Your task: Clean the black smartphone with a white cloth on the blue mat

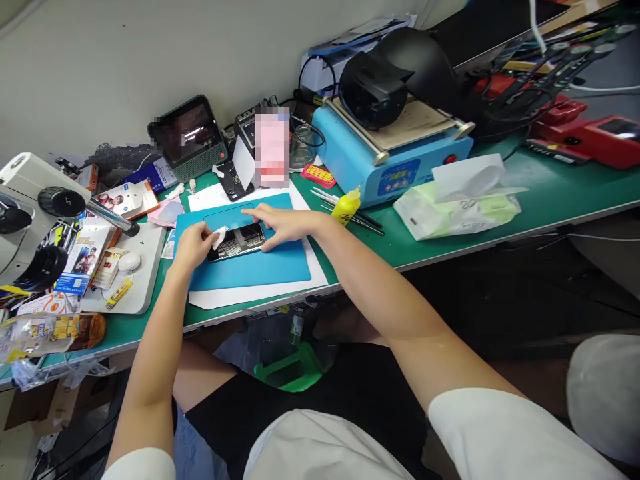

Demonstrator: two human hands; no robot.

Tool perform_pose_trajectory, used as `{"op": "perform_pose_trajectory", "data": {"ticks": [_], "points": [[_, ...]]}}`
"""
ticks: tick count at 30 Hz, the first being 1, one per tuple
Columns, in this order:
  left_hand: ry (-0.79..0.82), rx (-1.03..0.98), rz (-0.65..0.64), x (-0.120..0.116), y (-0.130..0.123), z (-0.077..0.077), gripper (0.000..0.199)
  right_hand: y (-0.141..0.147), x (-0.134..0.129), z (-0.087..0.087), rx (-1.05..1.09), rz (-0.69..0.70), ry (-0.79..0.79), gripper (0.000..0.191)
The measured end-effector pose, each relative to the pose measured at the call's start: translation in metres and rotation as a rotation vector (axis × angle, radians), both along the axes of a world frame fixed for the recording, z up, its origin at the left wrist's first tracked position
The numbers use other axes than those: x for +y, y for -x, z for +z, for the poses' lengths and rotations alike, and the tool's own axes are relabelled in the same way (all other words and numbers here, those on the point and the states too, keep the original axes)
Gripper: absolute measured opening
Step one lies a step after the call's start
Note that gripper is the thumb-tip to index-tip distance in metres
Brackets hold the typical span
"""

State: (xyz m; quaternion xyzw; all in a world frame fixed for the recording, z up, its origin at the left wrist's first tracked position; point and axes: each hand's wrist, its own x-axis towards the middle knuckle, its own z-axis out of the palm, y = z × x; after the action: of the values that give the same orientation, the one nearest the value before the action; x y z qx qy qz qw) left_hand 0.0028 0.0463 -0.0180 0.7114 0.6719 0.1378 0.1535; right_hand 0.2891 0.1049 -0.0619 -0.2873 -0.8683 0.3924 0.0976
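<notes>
1. Phone (237, 242) lying flat on blue mat (295, 267), glossy face up, between both hands; mat set over white paper (320, 270) on green table (240, 305).
2. Left hand (193, 245) pinching crumpled tissue (220, 235), grip closed on it; held at phone's left end, with most of glossy face uncovered.
3. Right hand (285, 223) spread open at phone's right end, thumb by the edge; looks like steadying; cannot tell how firmly.
4. Done, as far as visible: phone laid out flat, tissue in hand and brought to the glass; judged as a wipe under way.
5. Left, by judgement: finishing the wipe, lifting tissue off; cannot tell how much of the glass has been wiped, owing to reflections.
6. Beyond right hand: yellow bottle (347, 205), then tissue pack (457, 207); both resting on table, untouched.
</notes>
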Motion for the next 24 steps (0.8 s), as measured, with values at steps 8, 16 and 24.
{"op": "perform_pose_trajectory", "data": {"ticks": [8,16,24], "points": [[0.019,-0.126,0.031,-0.005,0.022,0.000,0.025,0.001,-0.005,0.007,-0.073,-0.028,0.031,0.116],[0.064,-0.216,0.081,-0.009,0.027,0.002,0.023,0.000,-0.005,0.006,-0.089,-0.035,0.044,0.114],[0.084,-0.173,0.031,-0.028,0.028,0.004,0.024,0.000,-0.009,0.013,-0.099,-0.031,0.049,0.114]]}}
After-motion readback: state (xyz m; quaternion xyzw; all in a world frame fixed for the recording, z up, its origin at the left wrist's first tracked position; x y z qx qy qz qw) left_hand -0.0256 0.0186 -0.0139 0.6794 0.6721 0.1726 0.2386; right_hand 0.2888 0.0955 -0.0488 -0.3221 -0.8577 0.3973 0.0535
